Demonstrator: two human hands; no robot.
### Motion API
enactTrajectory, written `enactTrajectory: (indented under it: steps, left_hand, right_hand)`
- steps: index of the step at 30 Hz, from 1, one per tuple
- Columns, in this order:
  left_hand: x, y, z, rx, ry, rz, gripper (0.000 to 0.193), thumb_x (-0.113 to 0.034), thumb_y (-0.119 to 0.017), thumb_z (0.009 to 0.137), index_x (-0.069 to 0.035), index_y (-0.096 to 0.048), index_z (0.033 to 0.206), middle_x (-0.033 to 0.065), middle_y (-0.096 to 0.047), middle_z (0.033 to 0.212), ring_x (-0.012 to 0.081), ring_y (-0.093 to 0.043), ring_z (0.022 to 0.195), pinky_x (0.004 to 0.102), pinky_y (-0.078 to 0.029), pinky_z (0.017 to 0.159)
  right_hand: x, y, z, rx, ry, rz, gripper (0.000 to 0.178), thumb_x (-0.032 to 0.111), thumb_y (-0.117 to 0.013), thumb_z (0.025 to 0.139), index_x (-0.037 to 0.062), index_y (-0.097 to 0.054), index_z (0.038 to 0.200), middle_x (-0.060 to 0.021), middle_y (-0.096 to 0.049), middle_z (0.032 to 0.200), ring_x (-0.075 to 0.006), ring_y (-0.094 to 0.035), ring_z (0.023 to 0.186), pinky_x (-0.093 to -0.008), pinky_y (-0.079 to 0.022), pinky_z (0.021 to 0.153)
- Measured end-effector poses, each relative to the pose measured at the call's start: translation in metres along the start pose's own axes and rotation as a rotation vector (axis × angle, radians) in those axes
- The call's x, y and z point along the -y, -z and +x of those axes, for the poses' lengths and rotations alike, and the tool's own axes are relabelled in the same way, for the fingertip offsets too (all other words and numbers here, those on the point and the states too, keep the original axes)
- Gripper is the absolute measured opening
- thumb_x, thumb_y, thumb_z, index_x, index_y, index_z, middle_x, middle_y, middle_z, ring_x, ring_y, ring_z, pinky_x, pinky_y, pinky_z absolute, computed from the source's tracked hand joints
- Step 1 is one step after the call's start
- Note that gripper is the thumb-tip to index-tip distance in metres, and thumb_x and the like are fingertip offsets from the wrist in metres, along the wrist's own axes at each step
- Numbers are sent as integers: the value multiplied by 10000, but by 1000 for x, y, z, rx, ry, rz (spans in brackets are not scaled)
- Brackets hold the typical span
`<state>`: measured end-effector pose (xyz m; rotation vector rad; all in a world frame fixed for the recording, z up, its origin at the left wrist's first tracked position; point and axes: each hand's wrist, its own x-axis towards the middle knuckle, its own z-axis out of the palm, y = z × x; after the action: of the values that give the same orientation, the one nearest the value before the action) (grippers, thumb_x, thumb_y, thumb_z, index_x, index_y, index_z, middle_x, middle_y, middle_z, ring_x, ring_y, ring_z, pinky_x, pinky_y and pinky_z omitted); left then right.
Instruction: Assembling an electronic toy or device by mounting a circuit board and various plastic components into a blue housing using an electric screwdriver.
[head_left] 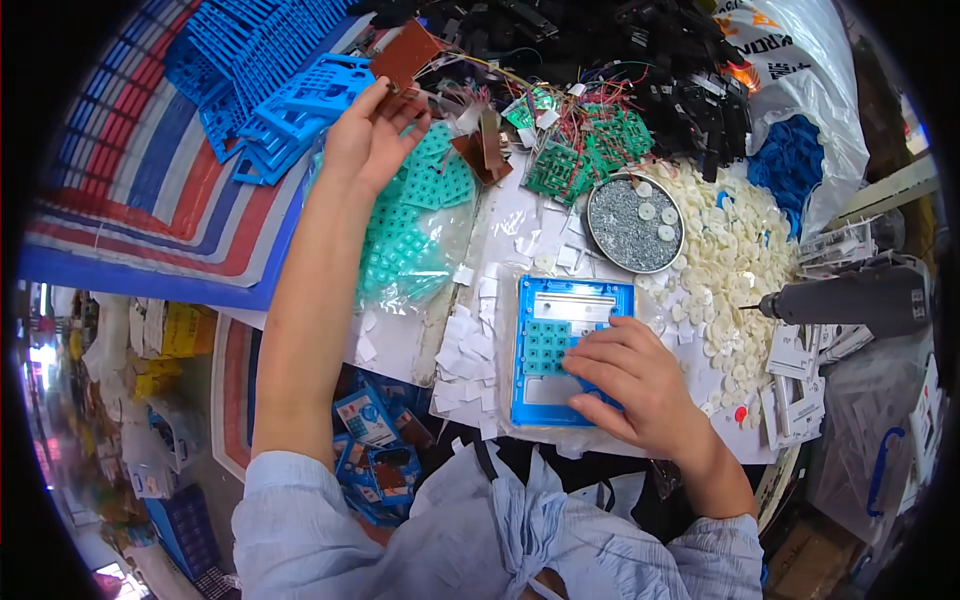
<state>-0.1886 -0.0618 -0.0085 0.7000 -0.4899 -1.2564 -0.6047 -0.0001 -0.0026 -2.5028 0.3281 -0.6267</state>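
L hand (372,140), grip pinched on a brown board (407,54) nr wired green circuit boards (556,173), cd snag it if tugged fast, while R hand (640,385), fingers loose, rests on the counter's (506,218) blue casing (518,350), whose teal keypad (545,346) might shift if nudged.

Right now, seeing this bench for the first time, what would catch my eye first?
Probably the bright blue frame near the centre, with the right hand resting on it. To its right spreads a heap of cream discs, a round dish of grey bits beside it; blue plastic parts pile up at the upper left.
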Motion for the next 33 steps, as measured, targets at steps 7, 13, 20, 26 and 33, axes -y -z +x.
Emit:
enactTrajectory:
  steps: [7,13,20,26,33]
  left_hand:
    - [-4,-27,-46,12,-116,379,191,-252,-586,1052,-78,-664,1067,80,-723,1074,268,-699,1063,457,-517,1014]
    - [35,-56,-109,88,-196,340,265,-249,-528,1082,-27,-597,1210,127,-713,1150,247,-711,1026,421,-561,944]
    - [89,-101,-187,-129,-177,500,156,-143,-576,1049,2,-612,1095,105,-695,1075,186,-684,951,347,-561,848]
    - [62,-68,-213,-22,-422,1032,205,-62,-729,876,3,-652,1055,90,-680,1048,198,-650,999,307,-491,909]
    - [52,-80,-202,210,106,621,449,-159,-652,995,61,-567,1377,112,-702,1229,182,-639,1155,348,-504,999]
  right_hand:
    - [8,-3,11,-22,30,6,253,169,-803,820,54,-739,1036,-73,-718,927,-272,-672,883,-432,-523,860]
    - [-2,-4,27,-104,-149,291,233,144,-795,868,28,-740,1063,-47,-665,778,-171,-615,675,-310,-489,628]
    - [18,-11,67,-387,-583,1239,138,127,-724,980,1,-669,1000,56,-572,702,-9,-479,627,-214,-353,551]
    - [0,0,68,-306,-494,1329,152,110,-723,977,36,-634,877,66,-589,722,19,-469,645,-212,-346,560]
    - [4,10,86,-181,-418,1305,156,146,-742,972,-2,-709,939,39,-671,801,6,-555,713,-190,-404,597]
